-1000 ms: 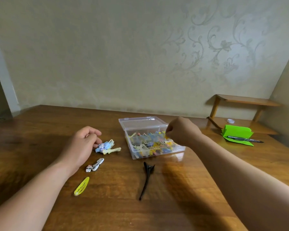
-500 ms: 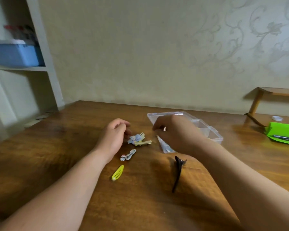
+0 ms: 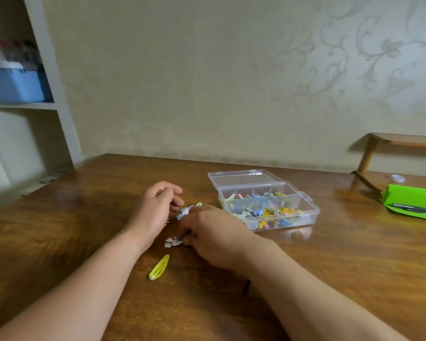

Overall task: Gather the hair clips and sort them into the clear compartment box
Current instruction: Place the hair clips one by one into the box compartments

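Note:
The clear compartment box (image 3: pixel 308 212) stands open on the wooden table (image 3: pixel 354 254), its lid (image 3: pixel 241 177) folded back and several coloured hair clips inside. My right hand (image 3: pixel 212 238) reaches left of the box, and its fingertips pinch a small white and pink clip (image 3: pixel 172 241) on the table. My left hand (image 3: pixel 155 210) rests beside it, loosely curled and holding nothing. A blue and white clip (image 3: pixel 184 211) lies between the two hands. Nearer me lies a yellow snap clip (image 3: pixel 159 267). Only the tip of a black claw clip (image 3: pixel 246 287) shows from under my right forearm.
A green folded sheet (image 3: pixel 411 196) with a pen (image 3: pixel 416 209) on it lies at the right, a small white cap (image 3: pixel 398 178) behind it. A low wooden shelf (image 3: pixel 403 140) stands against the wall. At the far left, a white shelf unit holds a blue bin (image 3: pixel 12 84).
My right hand left the box, moved left and down, and now has its fingertips on the white and pink clip. The camera view swung left. My left hand barely moved.

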Motion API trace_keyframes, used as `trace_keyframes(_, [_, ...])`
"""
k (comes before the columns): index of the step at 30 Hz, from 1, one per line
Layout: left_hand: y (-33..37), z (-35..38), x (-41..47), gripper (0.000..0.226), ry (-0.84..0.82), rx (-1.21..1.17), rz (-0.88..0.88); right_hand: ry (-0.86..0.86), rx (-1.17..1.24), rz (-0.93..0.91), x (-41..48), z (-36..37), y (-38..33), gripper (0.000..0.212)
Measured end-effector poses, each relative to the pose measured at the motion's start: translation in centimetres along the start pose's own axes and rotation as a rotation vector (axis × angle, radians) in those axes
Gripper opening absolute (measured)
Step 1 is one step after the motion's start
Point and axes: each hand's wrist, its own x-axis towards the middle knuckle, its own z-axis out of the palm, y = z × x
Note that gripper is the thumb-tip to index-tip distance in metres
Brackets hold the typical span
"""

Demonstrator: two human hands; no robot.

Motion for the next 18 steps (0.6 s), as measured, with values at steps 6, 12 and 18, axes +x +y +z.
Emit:
trace_keyframes(6, [-0.3,0.0,0.1,0.030,-0.001,0.010,0.008,0.177,0.071,0.063,-0.1,-1.1,0.5,0.015])
trace_keyframes(12, [-0.3,0.1,0.2,0.037,0.000,0.066,-0.011,0.355,0.080,0.480,-2.3,-7.7,7.2,0.014])
trace_keyframes(18, [-0.4,0.4,0.3,0.036,0.000,0.079,0.009,0.289,-0.078,0.841,-7.5,-9.7,13.4,0.019])
